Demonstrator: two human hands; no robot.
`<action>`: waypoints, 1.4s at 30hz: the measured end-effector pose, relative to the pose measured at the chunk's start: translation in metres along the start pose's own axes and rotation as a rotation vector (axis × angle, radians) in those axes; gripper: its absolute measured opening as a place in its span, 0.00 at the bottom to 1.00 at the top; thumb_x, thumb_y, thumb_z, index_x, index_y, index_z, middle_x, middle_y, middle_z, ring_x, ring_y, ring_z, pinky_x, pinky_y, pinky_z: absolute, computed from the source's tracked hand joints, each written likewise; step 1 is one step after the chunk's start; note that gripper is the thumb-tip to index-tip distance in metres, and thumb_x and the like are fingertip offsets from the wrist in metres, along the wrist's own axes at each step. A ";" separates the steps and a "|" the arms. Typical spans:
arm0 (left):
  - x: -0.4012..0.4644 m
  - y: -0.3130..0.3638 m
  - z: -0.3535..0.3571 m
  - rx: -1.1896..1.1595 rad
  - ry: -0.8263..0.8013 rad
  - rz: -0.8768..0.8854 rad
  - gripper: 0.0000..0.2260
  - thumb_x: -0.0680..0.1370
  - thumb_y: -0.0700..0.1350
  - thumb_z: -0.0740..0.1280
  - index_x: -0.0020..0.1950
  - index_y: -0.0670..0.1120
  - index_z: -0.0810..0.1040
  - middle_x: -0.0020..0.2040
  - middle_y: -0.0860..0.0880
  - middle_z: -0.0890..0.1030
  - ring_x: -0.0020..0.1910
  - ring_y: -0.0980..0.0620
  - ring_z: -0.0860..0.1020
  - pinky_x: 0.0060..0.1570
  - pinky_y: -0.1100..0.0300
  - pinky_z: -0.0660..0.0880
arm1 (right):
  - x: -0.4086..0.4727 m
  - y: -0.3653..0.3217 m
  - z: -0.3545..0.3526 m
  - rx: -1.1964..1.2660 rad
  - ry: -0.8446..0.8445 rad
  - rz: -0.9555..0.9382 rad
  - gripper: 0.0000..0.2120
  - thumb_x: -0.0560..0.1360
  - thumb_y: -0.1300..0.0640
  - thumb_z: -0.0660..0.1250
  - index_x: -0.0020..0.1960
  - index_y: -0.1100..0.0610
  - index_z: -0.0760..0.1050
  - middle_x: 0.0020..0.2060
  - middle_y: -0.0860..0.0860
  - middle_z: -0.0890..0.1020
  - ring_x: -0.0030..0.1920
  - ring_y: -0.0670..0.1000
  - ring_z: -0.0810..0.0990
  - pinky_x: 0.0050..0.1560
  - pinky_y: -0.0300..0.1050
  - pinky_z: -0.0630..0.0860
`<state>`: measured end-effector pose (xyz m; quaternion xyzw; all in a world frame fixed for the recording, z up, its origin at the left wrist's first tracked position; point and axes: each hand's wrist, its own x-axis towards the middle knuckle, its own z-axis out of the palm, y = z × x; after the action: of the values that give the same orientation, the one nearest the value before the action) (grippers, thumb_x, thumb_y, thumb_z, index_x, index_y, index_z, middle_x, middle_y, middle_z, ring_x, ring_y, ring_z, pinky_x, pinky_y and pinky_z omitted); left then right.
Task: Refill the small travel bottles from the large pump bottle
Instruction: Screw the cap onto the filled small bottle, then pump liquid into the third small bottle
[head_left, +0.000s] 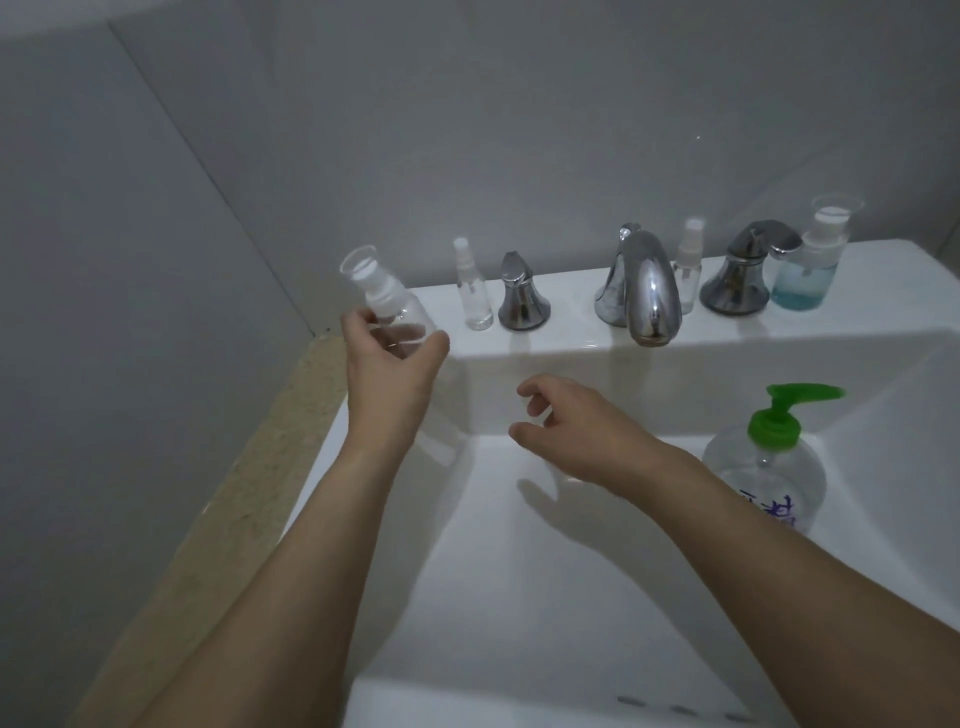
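My left hand (387, 358) grips a clear small travel bottle (384, 299) with a white pump top and clear cap, tilted left above the sink's back left corner. My right hand (566, 426) hovers over the basin with fingers loosely curled and nothing in it. The large pump bottle (769, 467), clear with a green pump, stands on the sink's right rim, just right of my right wrist. On the back ledge stand two slim clear spray bottles (475, 288) (688, 262) and a capped bottle holding blue liquid (810, 260).
A chrome faucet spout (644, 288) rises at the middle of the ledge, with chrome handles (522, 299) (740, 273) on either side. The white sink (519, 597) fills the lower view. A beige counter strip (249, 499) and grey tiled walls lie to the left.
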<state>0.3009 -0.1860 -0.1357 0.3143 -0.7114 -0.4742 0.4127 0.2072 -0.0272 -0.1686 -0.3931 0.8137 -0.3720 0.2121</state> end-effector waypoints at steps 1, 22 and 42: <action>-0.006 -0.001 -0.001 -0.054 -0.044 -0.025 0.19 0.68 0.45 0.73 0.55 0.50 0.70 0.46 0.51 0.79 0.41 0.56 0.79 0.42 0.58 0.77 | -0.001 -0.001 -0.001 0.025 -0.006 0.007 0.24 0.75 0.48 0.66 0.69 0.50 0.66 0.58 0.45 0.73 0.51 0.45 0.73 0.51 0.42 0.73; 0.023 0.000 0.002 -0.262 -0.616 -0.162 0.09 0.69 0.38 0.68 0.48 0.46 0.75 0.41 0.48 0.78 0.31 0.50 0.76 0.31 0.60 0.70 | 0.003 0.002 -0.008 -0.057 0.070 0.117 0.13 0.66 0.49 0.71 0.43 0.50 0.68 0.41 0.45 0.78 0.41 0.49 0.78 0.44 0.48 0.77; 0.006 -0.001 0.009 0.142 -0.891 -0.098 0.07 0.74 0.34 0.71 0.51 0.35 0.78 0.38 0.42 0.78 0.32 0.47 0.77 0.36 0.55 0.77 | 0.001 0.003 -0.006 -0.234 -0.045 0.151 0.08 0.67 0.54 0.70 0.44 0.52 0.73 0.42 0.47 0.77 0.42 0.51 0.78 0.38 0.42 0.71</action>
<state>0.2899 -0.1880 -0.1366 0.1403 -0.8345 -0.5324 0.0208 0.2016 -0.0238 -0.1675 -0.3613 0.8738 -0.2486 0.2103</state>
